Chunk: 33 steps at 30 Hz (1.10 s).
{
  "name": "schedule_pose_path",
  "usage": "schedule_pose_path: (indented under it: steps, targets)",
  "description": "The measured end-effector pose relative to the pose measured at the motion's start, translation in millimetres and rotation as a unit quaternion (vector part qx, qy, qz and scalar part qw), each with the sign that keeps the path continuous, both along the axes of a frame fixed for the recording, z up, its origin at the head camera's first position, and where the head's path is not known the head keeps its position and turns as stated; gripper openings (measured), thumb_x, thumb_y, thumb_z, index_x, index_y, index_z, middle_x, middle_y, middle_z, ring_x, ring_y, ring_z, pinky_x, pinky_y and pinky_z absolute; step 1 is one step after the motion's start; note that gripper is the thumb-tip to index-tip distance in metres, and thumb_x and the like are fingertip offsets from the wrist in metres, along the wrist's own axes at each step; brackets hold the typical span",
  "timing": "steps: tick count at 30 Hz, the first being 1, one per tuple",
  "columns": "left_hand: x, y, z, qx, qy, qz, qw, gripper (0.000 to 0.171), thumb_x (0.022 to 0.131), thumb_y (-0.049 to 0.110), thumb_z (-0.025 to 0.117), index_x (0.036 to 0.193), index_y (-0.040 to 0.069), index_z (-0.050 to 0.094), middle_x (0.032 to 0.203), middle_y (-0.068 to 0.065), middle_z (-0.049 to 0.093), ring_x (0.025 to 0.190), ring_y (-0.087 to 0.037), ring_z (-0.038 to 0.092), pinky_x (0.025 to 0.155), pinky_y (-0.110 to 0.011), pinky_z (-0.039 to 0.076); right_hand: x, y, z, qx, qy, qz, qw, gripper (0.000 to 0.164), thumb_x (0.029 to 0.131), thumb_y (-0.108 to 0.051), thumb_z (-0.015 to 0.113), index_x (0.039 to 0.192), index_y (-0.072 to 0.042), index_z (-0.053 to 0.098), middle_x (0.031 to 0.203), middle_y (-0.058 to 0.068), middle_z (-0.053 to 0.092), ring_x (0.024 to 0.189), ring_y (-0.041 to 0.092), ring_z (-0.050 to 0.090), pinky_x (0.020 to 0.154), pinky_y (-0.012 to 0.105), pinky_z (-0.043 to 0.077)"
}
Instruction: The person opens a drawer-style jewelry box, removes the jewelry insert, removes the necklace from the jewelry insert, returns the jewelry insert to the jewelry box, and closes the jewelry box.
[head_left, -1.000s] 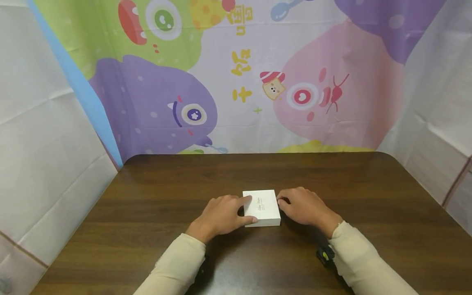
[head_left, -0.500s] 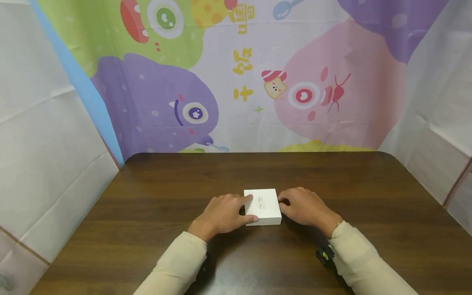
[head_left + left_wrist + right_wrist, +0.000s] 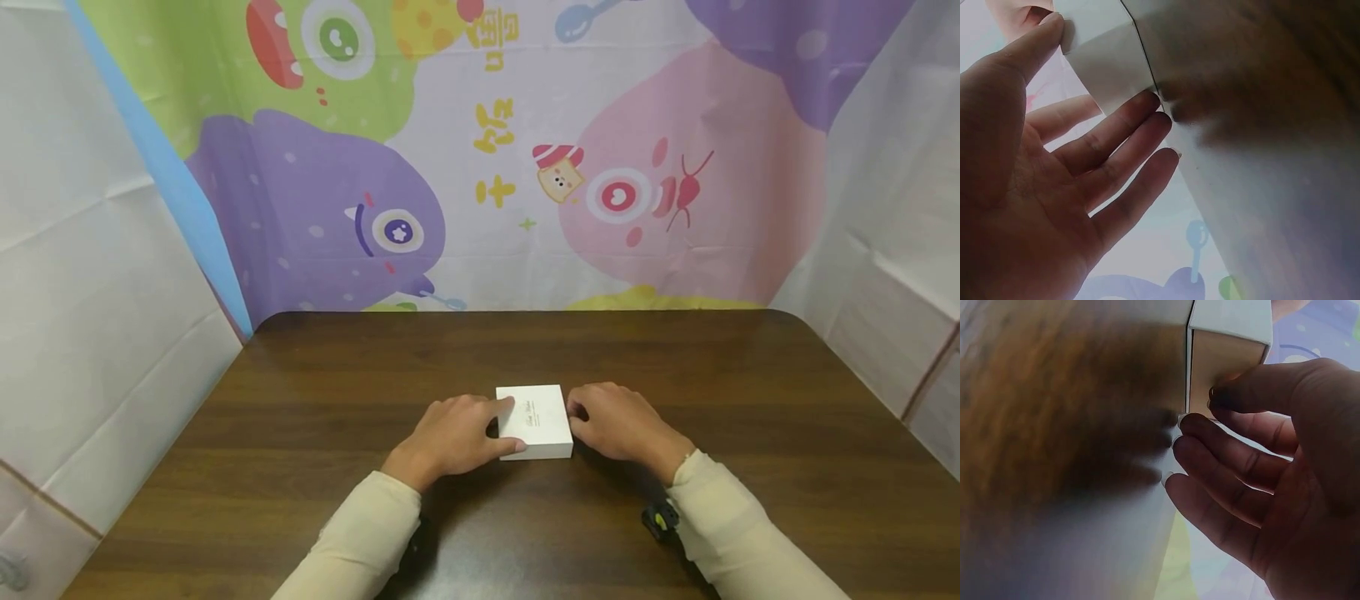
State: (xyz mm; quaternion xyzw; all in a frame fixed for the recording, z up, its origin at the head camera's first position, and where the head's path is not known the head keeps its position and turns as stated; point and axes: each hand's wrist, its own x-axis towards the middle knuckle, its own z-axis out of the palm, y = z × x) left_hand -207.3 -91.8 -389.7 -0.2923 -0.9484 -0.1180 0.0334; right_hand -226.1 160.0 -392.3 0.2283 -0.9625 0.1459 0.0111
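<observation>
A small white box [image 3: 542, 421] with printed lettering on its lid lies flat on the brown wooden table [image 3: 480, 517]. My left hand [image 3: 453, 435] grips its left side, index finger on top and thumb along the near edge. In the left wrist view the other fingers [image 3: 1125, 147] spread past the box's lower edge. At the right end, my right hand [image 3: 618, 421] has curled fingers close against the box. The right wrist view shows a tan end panel [image 3: 1222, 362] framed by white, where thumb and index finger pinch a small dark loop [image 3: 1212, 394], partly hidden by the fingertips.
A cartoon-printed cloth [image 3: 510, 275] hangs behind the table's far edge, with pale cloth walls on both sides. Cream sleeves cover both forearms, and a black wrist device [image 3: 662, 520] sits under the right one.
The view shifts slightly. My right fingertips move a little at the box's right end, while the box and my left hand stay nearly in place.
</observation>
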Motion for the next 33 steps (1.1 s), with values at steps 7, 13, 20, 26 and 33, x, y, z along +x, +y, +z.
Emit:
schedule_pose_path:
  steps: [7,13,20,26,33]
  targets:
    - [-0.4,0.6,0.8,0.001,-0.003,0.000,1.0000,0.064,0.090,0.058,0.067,0.140,0.019,0.061,0.114,-0.004,0.072,0.095,-0.021,0.068,0.071,-0.043,0.053,1.1,1.3,1.9,0.005,0.003,-0.002,1.000,0.008,0.089,-0.016,0.067,0.082,-0.018,0.064,0.079,-0.006,0.059,0.070,0.015,0.053,0.063,0.038,0.046]
    - [-0.2,0.8,1.3,0.002,-0.003,0.000,1.0000,0.064,0.090,0.058,0.067,0.140,0.019,0.062,0.112,-0.003,0.072,0.092,-0.020,0.068,0.069,-0.041,0.053,1.4,2.5,1.2,0.006,0.002,-0.002,1.000,0.008,0.090,-0.016,0.066,0.083,-0.018,0.063,0.079,-0.006,0.059,0.071,0.015,0.053,0.063,0.038,0.046]
    - [0.2,0.5,1.1,0.004,-0.006,0.000,1.0000,0.064,0.090,0.058,0.067,0.140,0.018,0.061,0.114,-0.004,0.072,0.094,-0.020,0.068,0.070,-0.041,0.053,1.1,2.7,0.6,0.008,-0.004,-0.003,1.000,0.007,0.091,-0.016,0.067,0.084,-0.018,0.064,0.080,-0.006,0.059,0.072,0.015,0.053,0.064,0.038,0.046]
    - [0.2,0.1,-0.1,0.006,-0.008,0.001,0.9999,0.065,0.090,0.058,0.067,0.140,0.018,0.061,0.115,-0.005,0.072,0.096,-0.022,0.068,0.071,-0.042,0.053,0.7,3.7,0.1,0.012,-0.005,-0.005,1.000,0.006,0.091,-0.017,0.067,0.086,-0.018,0.065,0.082,-0.006,0.061,0.074,0.015,0.055,0.066,0.040,0.048]
    - [-0.3,0.6,-1.1,0.007,-0.010,0.006,0.9999,0.065,0.090,0.059,0.067,0.140,0.019,0.061,0.112,-0.007,0.072,0.095,-0.023,0.068,0.071,-0.042,0.053,1.8,4.7,1.1,0.010,-0.007,-0.006,1.000,0.007,0.092,-0.017,0.067,0.086,-0.018,0.065,0.082,-0.006,0.061,0.074,0.015,0.055,0.066,0.039,0.048]
